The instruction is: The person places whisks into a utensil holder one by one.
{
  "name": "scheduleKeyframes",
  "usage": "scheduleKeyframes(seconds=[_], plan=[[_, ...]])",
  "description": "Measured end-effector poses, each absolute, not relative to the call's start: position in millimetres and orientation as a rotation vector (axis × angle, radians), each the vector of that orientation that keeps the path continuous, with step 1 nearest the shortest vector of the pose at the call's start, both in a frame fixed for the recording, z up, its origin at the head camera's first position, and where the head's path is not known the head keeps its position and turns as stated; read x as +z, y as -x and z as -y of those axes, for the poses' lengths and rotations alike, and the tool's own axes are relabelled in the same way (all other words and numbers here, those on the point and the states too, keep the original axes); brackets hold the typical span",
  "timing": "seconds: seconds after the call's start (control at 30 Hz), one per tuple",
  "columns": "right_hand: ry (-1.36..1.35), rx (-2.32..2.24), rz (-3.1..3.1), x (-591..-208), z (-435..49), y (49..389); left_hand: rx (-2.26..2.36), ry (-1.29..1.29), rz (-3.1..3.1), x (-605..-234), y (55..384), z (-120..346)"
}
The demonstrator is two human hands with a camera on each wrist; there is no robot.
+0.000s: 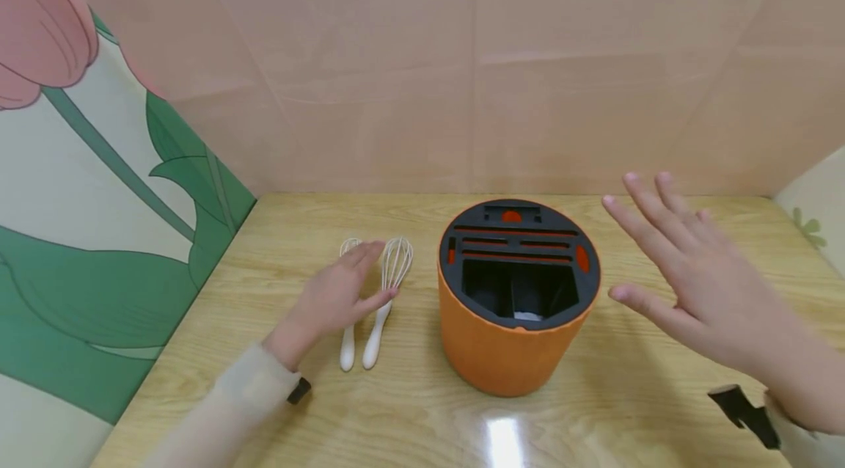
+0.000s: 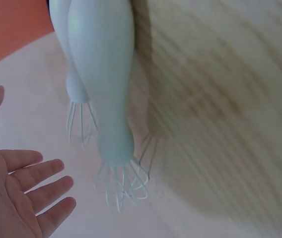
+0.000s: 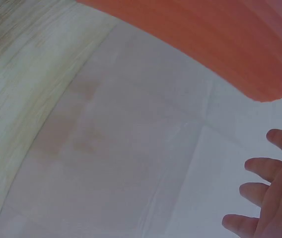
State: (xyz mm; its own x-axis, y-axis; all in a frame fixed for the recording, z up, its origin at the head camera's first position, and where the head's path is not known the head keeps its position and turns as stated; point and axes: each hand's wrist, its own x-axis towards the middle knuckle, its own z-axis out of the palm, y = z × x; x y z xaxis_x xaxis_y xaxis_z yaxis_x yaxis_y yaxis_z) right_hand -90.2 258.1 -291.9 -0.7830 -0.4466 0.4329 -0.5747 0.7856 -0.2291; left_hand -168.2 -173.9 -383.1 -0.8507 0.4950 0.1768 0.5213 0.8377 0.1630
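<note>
Two whisks with white handles lie side by side on the table, their wire ends toward the wall. My left hand [image 1: 333,295] hovers over them, fingers extended, covering the middle of the left whisk [image 1: 347,351] and part of the right whisk [image 1: 394,266]. The left wrist view shows the nearer whisk handle [image 2: 101,74] beside the spread fingers [image 2: 44,173], which hold nothing. Right of the whisks stands an orange round utensil holder [image 1: 502,351] with a black slotted top. My right hand [image 1: 706,281] is raised at its right side, fingers spread, holding nothing.
The wood-grain table [image 1: 277,255] ends at a pinkish wall covering [image 1: 370,86]. At the left is a panel with a printed tulip [image 1: 46,20]. A black strap piece [image 1: 742,409] sits by the right wrist, and another [image 1: 299,390] by the left.
</note>
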Motion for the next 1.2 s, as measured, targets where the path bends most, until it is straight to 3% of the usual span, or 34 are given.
scheduleKeyframes(seconds=[1.2], plan=[[-1.022, 0.585, 2.6, -290, -221, 95, -0.381, 0.857, 2.975, -403, 164, 168]])
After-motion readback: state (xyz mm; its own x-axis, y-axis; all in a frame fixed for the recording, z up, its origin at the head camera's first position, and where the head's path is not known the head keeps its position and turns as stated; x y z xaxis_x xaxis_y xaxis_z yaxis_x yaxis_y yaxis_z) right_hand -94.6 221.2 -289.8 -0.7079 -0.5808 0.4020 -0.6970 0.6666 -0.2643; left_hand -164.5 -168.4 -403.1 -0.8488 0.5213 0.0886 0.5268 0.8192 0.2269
